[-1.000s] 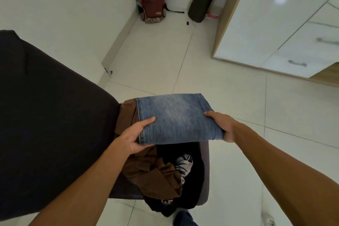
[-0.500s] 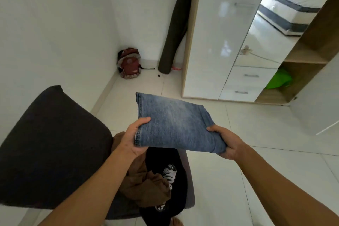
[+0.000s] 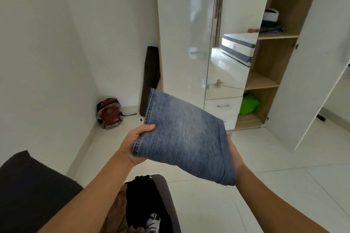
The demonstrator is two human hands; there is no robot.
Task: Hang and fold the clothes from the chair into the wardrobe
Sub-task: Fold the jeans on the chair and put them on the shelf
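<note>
Folded jeans are held at opposite ends, left hand pinching, right hand underneath, grip unclear; open wardrobe shelves lie ahead-right, nearer the right hand.

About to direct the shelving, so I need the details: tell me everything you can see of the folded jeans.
The folded jeans are faded blue denim, folded into a flat, roughly rectangular bundle with a stitched hem along the left edge. They are held in the air, tilted, above the floor and in front of the open wardrobe. The left hand grips the left edge, thumb on top; the right hand holds the right side, mostly hidden behind the cloth.
</note>
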